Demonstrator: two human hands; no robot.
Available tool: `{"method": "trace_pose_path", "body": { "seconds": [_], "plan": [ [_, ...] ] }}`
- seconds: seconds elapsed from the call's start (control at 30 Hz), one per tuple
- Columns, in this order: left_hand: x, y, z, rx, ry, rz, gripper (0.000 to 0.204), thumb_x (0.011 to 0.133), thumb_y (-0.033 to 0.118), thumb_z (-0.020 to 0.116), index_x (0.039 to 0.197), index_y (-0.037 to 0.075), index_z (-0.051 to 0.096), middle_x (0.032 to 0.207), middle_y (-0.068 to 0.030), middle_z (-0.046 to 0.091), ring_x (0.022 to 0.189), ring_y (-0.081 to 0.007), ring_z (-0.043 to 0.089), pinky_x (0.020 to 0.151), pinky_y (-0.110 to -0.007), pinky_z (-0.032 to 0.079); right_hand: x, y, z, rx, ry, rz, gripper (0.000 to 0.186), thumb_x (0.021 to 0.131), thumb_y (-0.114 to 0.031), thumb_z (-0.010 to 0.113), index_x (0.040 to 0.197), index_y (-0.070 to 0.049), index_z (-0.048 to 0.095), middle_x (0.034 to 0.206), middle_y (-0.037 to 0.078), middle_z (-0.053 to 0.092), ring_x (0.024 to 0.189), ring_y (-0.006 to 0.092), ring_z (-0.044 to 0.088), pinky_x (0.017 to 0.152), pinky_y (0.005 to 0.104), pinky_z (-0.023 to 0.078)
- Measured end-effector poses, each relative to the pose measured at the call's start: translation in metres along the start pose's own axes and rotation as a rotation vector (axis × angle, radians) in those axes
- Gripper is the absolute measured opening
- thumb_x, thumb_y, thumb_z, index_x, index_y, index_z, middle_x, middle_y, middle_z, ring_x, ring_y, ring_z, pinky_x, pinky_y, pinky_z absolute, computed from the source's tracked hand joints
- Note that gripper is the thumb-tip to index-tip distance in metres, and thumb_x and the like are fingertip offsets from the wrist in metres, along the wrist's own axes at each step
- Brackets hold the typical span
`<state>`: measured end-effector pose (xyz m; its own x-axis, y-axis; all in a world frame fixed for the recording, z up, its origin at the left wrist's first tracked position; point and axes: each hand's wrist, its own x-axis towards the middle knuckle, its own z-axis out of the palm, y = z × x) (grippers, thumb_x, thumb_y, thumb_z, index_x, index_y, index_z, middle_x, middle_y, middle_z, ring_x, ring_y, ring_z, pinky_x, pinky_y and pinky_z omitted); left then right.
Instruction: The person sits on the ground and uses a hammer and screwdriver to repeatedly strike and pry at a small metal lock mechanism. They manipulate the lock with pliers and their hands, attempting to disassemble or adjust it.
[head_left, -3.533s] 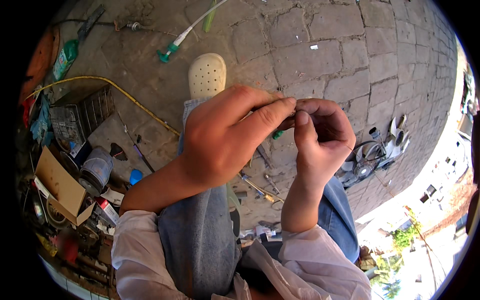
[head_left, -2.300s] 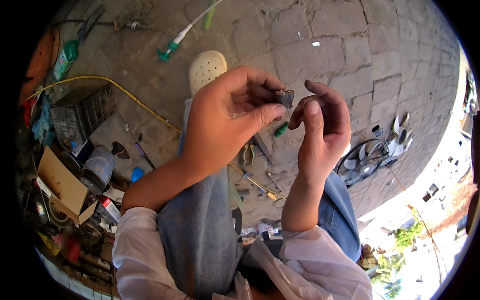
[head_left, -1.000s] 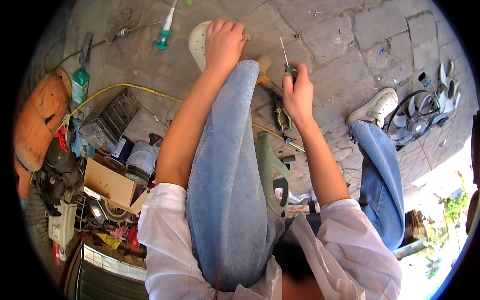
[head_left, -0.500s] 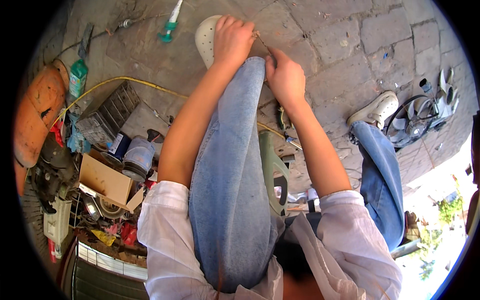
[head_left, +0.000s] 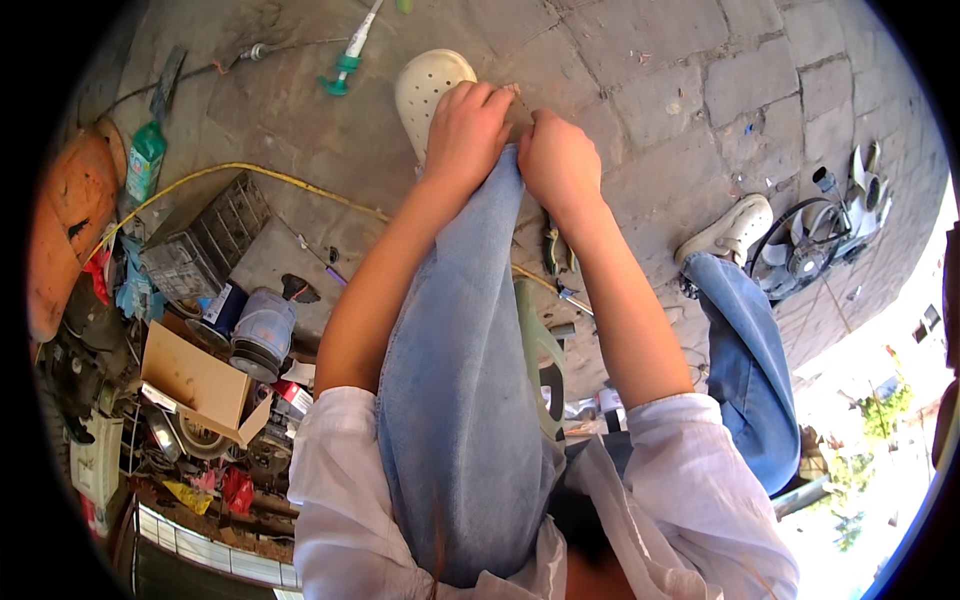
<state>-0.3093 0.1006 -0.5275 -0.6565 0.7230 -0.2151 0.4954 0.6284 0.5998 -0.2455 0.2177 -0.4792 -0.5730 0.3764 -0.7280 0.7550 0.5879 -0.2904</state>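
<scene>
Your left hand (head_left: 468,140) pinches a small brownish piece (head_left: 513,89) at its fingertips, just past your denim knee (head_left: 503,175); your fingers hide most of it. Your right hand (head_left: 562,165) is curled just beside it, its back to the camera, so I can't tell what it grips. Your right arm partly covers the pliers (head_left: 551,250), your leg hides part of a grey-green casing (head_left: 535,345), and the top edge cuts off a white-and-green tube (head_left: 352,55).
</scene>
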Motion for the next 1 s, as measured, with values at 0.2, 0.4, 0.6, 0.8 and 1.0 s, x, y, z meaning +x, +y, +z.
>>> {"method": "trace_pose_path", "body": {
  "seconds": [0.2,0.4,0.6,0.8,1.0],
  "plan": [
    [0.022,-0.013,0.022,0.269,0.042,0.093,0.026,0.073,0.011,0.074,0.097,0.008,0.063,0.095,-0.0074,0.063,0.099,-0.0271,0.058,0.091,-0.039,0.045,-0.015,0.017,0.017,0.073,0.087,0.016,0.022,0.091,-0.020,0.054,0.100,-0.001,0.063,0.088,0.022,0.069,0.083,0.0412,0.068,0.074,0.0494,0.054],
    [0.059,-0.025,0.033,0.318,0.054,0.086,0.018,0.073,0.013,0.073,0.085,0.008,0.060,0.085,-0.0063,0.062,0.092,-0.0264,0.059,0.084,-0.039,0.046,-0.015,0.024,0.000,0.177,0.200,-0.070,0.025,0.090,-0.017,0.055,0.109,-0.001,0.054,0.083,0.022,0.068,0.078,0.0425,0.067,0.071,0.0510,0.053],
    [0.080,-0.036,0.018,0.208,0.179,-0.047,0.020,0.077,0.016,0.073,0.093,0.008,0.064,0.091,-0.0078,0.064,0.095,-0.0283,0.060,0.084,-0.041,0.048,-0.001,0.012,-0.016,0.317,0.243,-0.134,0.024,0.089,-0.012,0.057,0.110,-0.001,0.051,0.084,0.022,0.067,0.078,0.0430,0.065,0.070,0.0489,0.051],
    [0.087,-0.015,-0.043,-0.071,0.490,-0.194,0.026,0.081,0.016,0.075,0.105,0.009,0.068,0.101,-0.0089,0.065,0.096,-0.0270,0.062,0.085,-0.039,0.050,0.020,0.005,-0.021,0.339,0.358,-0.223,0.024,0.088,-0.011,0.057,0.109,0.000,0.056,0.093,0.023,0.067,0.084,0.0429,0.065,0.073,0.0489,0.052],
    [-0.019,0.117,-0.199,-0.600,1.484,0.659,0.032,0.102,0.038,0.040,0.099,0.010,0.055,0.094,-0.0065,0.058,0.082,-0.0200,0.057,0.060,-0.026,0.047,0.028,-0.006,-0.020,0.264,0.312,-0.209,0.025,0.085,-0.009,0.058,0.106,0.003,0.061,0.095,0.025,0.065,0.086,0.0425,0.065,0.076,0.0490,0.053]
  ]
}}
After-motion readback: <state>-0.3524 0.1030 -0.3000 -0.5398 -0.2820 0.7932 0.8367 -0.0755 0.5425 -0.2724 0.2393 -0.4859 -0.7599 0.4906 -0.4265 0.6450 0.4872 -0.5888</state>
